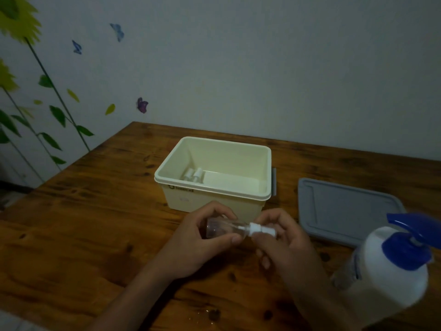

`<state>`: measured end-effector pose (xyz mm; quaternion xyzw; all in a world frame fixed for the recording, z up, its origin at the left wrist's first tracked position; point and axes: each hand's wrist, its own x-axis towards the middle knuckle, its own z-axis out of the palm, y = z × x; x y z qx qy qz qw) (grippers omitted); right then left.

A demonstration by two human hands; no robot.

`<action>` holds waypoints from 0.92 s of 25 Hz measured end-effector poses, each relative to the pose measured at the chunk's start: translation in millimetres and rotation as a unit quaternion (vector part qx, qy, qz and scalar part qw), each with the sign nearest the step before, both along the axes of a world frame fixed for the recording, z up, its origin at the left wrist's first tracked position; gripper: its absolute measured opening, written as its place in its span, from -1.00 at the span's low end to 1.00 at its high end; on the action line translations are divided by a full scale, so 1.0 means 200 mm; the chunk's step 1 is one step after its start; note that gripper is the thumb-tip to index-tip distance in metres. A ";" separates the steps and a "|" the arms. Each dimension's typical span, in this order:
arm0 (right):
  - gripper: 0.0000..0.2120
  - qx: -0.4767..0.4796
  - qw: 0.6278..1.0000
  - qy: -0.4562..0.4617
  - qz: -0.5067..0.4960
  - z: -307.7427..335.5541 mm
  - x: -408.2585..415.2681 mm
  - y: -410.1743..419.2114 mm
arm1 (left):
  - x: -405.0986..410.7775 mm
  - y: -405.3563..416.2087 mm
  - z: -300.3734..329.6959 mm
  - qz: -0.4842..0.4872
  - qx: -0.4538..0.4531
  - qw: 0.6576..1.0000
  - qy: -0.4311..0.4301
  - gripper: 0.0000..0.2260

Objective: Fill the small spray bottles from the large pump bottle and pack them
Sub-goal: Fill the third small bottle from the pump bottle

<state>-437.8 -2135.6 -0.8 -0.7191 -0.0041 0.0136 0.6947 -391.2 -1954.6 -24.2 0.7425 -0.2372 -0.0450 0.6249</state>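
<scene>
**Small bottle held over the desk**

Near right stands the large pump bottle [391,271]. Mid-desk [71,223], the left hand [202,237] grips a clear spray bottle [222,229] sideways; the right hand [281,235] pinches its white cap. Farther, a cream box [214,187], label unreadable, holds two bottles [193,175].

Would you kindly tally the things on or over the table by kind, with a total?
Small spray bottles: 3, one held by the left hand and right hand, two in the box
Pump bottle: 1
Box: 1
Grey lid: 1
Total: 6
</scene>
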 end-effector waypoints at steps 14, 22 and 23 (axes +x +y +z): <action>-0.88 -0.027 0.999 -0.005 -0.032 -0.02 0.01 0.02 | 0.00 0.00 -0.01 -0.021 -0.009 1.000 0.010 -0.74; -0.82 0.005 0.998 -0.036 -0.054 -0.01 0.01 -0.01 | 0.01 0.02 0.00 -0.003 -0.027 1.000 0.011 -0.74; -0.79 0.012 0.997 -0.043 -0.059 -0.01 0.01 -0.01 | 0.02 0.02 0.00 0.002 -0.032 0.999 0.006 -0.75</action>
